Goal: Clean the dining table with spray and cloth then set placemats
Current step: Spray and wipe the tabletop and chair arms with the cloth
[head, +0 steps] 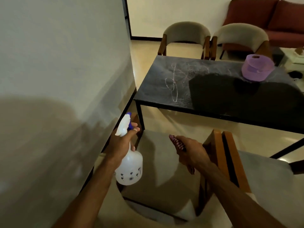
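My left hand (121,143) grips the neck of a white spray bottle (130,168) with a purple trigger and small dark flower prints. My right hand (190,153) is closed around a striped pink cloth (178,143), whose ends stick out above and below the fist. Both hands hover over a chair seat, short of the dark dining table (164,83). Chalk-like scribbles (174,83) mark the tabletop's left half. A purple plastic container (256,68) sits at the table's far right.
A white wall (57,71) runs close on the left. Two grey cushioned chairs (164,162) with wooden frames stand between me and the table. Two more chairs (185,33) stand on the far side, a red sofa (271,15) behind them.
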